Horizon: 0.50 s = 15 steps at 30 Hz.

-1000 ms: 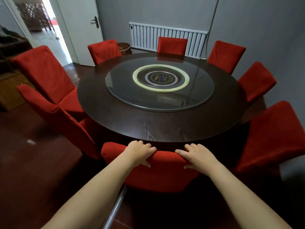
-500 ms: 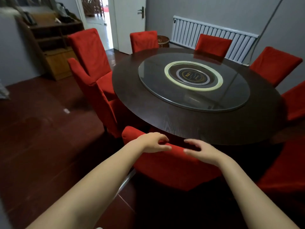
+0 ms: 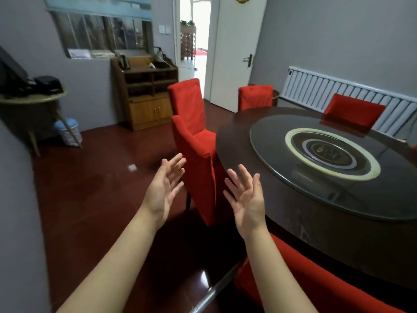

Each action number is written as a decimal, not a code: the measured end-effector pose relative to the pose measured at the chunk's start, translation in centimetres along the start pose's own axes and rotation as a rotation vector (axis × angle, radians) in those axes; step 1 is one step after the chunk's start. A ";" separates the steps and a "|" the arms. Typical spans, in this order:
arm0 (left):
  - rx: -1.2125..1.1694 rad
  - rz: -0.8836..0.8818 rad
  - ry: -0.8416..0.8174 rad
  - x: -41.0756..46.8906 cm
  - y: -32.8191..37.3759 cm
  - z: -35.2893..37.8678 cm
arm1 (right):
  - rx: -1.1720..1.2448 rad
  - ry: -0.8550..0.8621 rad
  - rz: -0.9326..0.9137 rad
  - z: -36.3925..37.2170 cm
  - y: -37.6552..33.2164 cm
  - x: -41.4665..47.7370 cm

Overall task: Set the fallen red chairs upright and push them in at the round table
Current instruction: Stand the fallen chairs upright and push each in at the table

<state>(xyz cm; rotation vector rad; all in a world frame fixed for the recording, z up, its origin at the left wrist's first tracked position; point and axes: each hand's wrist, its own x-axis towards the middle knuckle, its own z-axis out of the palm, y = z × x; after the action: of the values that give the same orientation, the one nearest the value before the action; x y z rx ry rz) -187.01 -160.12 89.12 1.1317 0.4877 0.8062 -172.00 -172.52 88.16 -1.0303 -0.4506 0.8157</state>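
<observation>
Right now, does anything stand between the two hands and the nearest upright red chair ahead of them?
Nothing visible does. The left hand and right hand are open in the air, holding nothing, and the red chair stands beyond them at the round table's edge. Only bare floor lies between.

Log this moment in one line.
left hand: open, empty | right hand: open, empty | red chair ahead: upright at round table

Grey walls [image 3: 327,30] enclose a glossy dark-red floor [image 3: 90,188], with a wooden cabinet [image 3: 146,96] by a glazed window [image 3: 101,35], a white door [image 3: 234,53] open onto daylight, and a white radiator [image 3: 316,89].
</observation>
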 end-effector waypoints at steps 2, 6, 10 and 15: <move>-0.072 0.042 0.027 0.5 2.0 -3.9 | 0.079 -0.024 0.008 4.0 1.7 1.8; -0.087 0.072 0.072 2.6 4.7 -10.0 | 0.029 -0.077 0.022 10.6 4.4 6.0; -0.055 0.102 0.121 7.2 5.8 -15.5 | -0.044 -0.130 0.009 15.5 7.1 12.1; 0.006 0.114 0.214 16.9 5.4 -21.8 | -0.144 -0.178 -0.017 20.1 11.8 23.0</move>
<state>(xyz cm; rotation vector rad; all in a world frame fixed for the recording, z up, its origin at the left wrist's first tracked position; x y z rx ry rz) -193.54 -132.85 86.91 1.0907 0.6080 1.0322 -175.56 -140.04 86.17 -1.0888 -0.6770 0.8734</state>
